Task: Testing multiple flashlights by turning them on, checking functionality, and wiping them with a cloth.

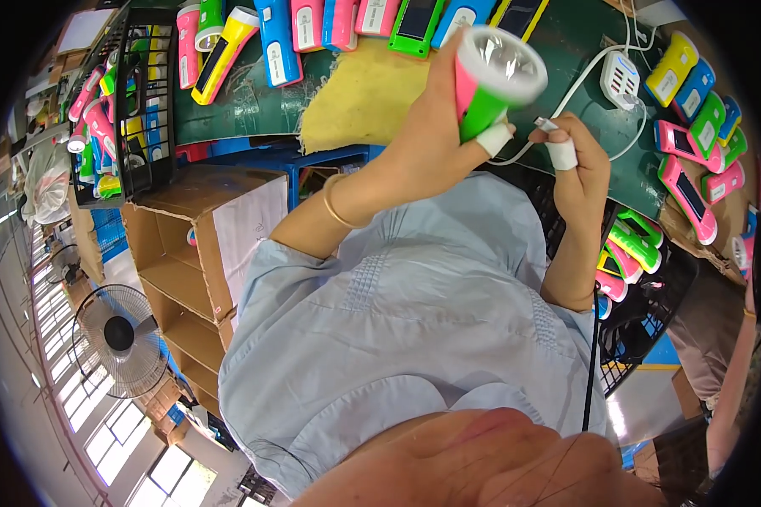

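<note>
My left hand (431, 131) is wrapped round a pink and green flashlight (479, 97), its wide white-rimmed lens tilted up. White tape covers the thumb of this hand. Just to the right, my right hand (582, 173) pinches a small white cable plug (546, 124) between taped thumb and fingers. The plug is apart from the flashlight. Beneath the left hand lies a yellow cloth (355, 100) on the green tabletop (228, 114). A white multi-port charging hub (621, 80) with white cables sits beyond the right hand.
Several flashlights (414, 25) line the table's far side, and more (689, 190) lie at the right. Black crates hold flashlights at the left (148, 110) and lower right (630, 249). Cardboard compartments (177, 262) and a fan (120, 334) stand at the left.
</note>
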`<state>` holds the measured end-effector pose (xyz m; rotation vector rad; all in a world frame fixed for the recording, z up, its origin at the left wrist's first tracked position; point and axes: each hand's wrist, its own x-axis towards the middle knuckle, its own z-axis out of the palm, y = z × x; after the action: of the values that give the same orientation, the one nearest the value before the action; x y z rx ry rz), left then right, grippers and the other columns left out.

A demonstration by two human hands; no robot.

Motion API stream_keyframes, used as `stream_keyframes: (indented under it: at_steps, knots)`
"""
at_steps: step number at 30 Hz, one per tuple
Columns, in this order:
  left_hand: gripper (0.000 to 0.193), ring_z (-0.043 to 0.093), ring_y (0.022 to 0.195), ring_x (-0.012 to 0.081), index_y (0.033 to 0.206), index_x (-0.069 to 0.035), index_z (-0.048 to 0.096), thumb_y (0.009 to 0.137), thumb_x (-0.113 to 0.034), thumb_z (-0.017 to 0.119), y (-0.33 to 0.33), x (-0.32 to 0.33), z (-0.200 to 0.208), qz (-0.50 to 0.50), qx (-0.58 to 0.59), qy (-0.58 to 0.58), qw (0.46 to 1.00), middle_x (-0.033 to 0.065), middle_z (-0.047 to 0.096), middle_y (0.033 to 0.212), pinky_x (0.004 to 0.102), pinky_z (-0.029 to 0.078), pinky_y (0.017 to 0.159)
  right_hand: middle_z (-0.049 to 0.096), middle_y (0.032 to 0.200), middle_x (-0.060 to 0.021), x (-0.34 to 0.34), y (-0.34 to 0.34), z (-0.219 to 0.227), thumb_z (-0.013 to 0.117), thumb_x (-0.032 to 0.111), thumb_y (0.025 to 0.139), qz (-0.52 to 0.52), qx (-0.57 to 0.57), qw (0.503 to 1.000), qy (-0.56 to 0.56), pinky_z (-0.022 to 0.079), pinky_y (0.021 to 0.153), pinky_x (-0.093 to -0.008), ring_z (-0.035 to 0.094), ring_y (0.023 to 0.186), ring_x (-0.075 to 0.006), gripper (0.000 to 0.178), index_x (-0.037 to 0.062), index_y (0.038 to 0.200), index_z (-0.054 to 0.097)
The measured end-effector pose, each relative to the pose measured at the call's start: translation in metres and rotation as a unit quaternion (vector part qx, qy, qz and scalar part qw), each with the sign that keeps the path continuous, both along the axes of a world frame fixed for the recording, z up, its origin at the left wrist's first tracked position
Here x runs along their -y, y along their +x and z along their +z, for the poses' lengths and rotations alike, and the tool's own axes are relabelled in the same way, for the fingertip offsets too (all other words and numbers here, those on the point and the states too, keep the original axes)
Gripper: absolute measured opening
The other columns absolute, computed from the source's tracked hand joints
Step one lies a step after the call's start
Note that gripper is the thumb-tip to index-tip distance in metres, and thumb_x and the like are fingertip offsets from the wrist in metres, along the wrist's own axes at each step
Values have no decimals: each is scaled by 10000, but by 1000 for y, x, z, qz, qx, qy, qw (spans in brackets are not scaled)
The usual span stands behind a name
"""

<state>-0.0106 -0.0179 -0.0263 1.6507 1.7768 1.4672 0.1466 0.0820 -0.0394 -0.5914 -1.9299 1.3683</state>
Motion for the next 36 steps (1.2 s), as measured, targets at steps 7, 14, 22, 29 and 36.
stream_keyframes:
  at_steps: [7, 14, 22, 29, 36]
  knots:
    - [763, 546, 949, 257, 1269, 63, 229, 697, -128, 697, -9, -12, 21, -50, 228, -118, 965, 171, 509, 1057, 352, 460, 806, 511, 629, -56, -2, -21, 34, 570, 50, 818, 52, -54, 996, 50, 346, 501, -226, 451, 551, -114, 92, -36, 788, 573]
    - [659, 564, 785, 283, 1115, 51, 368, 609, -170, 728, -6, -15, 7, 36, 120, -127, 984, 172, 512, 924, 359, 466, 683, 493, 599, -69, 7, -31, 40, 612, 110, 806, -40, 92, 987, 128, 344, 444, -273, 447, 471, -153, 154, -13, 728, 565]
    - [674, 586, 736, 319, 1128, 67, 329, 625, -142, 725, 2, -21, 3, 88, 98, -92, 987, 178, 553, 856, 376, 475, 629, 511, 614, -104, 10, -38, 41, 609, 154, 809, -84, 174, 958, 213, 377, 457, -334, 504, 502, -261, 227, 6, 679, 496]
    - [720, 591, 763, 365, 1161, 82, 274, 653, -149, 729, 8, -25, -5, 100, 91, -56, 989, 208, 556, 875, 406, 477, 631, 528, 631, -112, 7, -44, 26, 615, 185, 811, -110, 159, 931, 311, 403, 469, -361, 537, 540, -295, 218, 25, 725, 496]
    - [719, 582, 815, 373, 1176, 57, 280, 669, -177, 732, -1, -27, -11, 89, 33, -67, 993, 223, 542, 927, 416, 470, 676, 538, 630, -127, 0, -37, 25, 612, 187, 822, -44, 161, 947, 273, 414, 470, -336, 532, 544, -308, 189, 24, 758, 541]
